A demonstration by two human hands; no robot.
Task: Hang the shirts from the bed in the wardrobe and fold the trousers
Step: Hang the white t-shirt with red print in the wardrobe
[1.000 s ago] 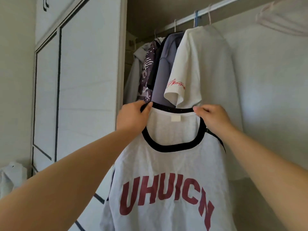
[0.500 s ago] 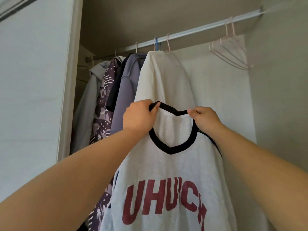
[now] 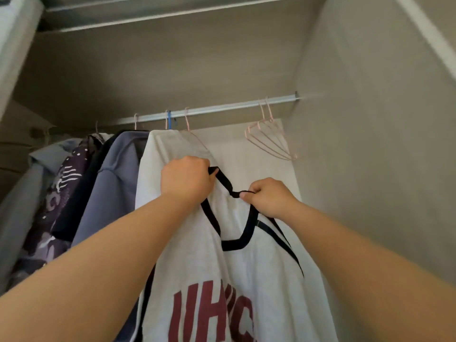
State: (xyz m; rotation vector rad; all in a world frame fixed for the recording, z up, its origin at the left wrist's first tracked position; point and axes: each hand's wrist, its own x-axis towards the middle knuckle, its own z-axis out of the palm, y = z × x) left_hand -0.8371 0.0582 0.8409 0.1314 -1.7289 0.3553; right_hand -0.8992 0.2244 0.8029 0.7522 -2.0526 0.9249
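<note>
I hold up a light grey T-shirt (image 3: 249, 270) with a black collar band and dark red letters on its chest, inside the open wardrobe. My left hand (image 3: 186, 178) grips the left side of the collar. My right hand (image 3: 267, 196) pinches the collar's right side, where the band is bunched. The shirt hangs from both hands below the wardrobe rail (image 3: 222, 108). No hanger shows inside the held shirt.
A white shirt (image 3: 162, 164) hangs on the rail right behind my left hand, with a blue-grey top (image 3: 116, 178), a patterned dark garment (image 3: 61, 183) and others to its left. A few empty pink hangers (image 3: 270, 138) hang at the rail's right end by the side wall (image 3: 370, 144).
My view has tilted upward, showing the rail and the wardrobe ceiling. Both hands have raised the shirt, and they have come closer together, bunching the collar.
</note>
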